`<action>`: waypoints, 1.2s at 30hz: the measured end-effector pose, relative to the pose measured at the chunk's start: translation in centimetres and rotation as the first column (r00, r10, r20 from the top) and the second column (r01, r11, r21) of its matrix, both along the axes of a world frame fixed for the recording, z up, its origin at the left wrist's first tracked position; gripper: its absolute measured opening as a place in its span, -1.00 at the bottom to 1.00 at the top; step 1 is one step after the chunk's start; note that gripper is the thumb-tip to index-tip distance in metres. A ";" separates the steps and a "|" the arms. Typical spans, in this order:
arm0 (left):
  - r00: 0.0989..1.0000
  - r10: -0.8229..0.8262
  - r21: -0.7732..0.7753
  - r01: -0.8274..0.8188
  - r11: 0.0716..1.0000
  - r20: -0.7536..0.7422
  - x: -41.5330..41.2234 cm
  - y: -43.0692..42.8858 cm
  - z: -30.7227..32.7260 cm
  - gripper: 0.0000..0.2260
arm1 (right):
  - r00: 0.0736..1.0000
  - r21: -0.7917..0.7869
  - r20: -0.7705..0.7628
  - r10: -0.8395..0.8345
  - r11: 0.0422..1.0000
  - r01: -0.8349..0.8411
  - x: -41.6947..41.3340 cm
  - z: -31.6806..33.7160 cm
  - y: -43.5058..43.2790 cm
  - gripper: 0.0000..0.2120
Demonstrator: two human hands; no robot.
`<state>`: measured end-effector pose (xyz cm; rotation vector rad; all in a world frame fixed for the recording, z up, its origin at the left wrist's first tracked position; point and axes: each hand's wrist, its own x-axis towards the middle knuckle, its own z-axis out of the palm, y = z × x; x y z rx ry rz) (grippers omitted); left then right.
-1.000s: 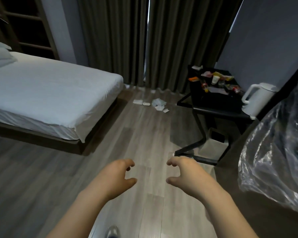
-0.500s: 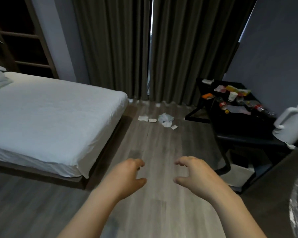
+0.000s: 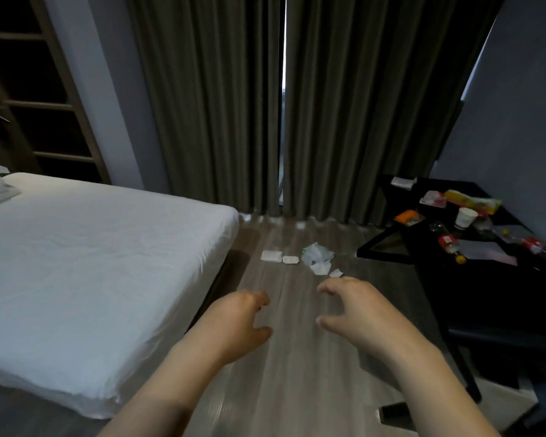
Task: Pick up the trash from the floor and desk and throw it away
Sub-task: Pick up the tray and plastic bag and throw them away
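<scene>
White trash lies on the wooden floor ahead: two flat white packets (image 3: 271, 256) and a crumpled plastic wrapper (image 3: 316, 253) with paper scraps beside it. A black desk (image 3: 473, 288) on the right carries more litter: a white paper cup (image 3: 465, 217), a yellow wrapper (image 3: 472, 199), an orange packet (image 3: 407, 217), small bottles (image 3: 451, 247) and papers. My left hand (image 3: 234, 326) and my right hand (image 3: 360, 313) hover in front of me, fingers loosely curled, holding nothing. Both are well short of the floor trash.
A bed with white sheets (image 3: 85, 272) fills the left side. Dark curtains (image 3: 265, 105) hang at the far end. A wooden shelf unit (image 3: 35, 99) stands at the back left. A pale bin (image 3: 501, 402) partly shows under the desk at lower right.
The view has moved forward toward the curtains. The floor trash and desk now look closer. The kettle and the plastic bag on the right have left the frame. Both hands keep their pose.
</scene>
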<state>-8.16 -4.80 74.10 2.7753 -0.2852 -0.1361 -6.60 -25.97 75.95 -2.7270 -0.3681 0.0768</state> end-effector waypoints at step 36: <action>0.964 -0.117 -0.064 0.105 0.992 -0.238 58.0 9.4 -8.8 -0.53 | 0.923 -0.022 -0.334 -0.192 0.980 0.196 53.4 -7.6 7.0 -0.53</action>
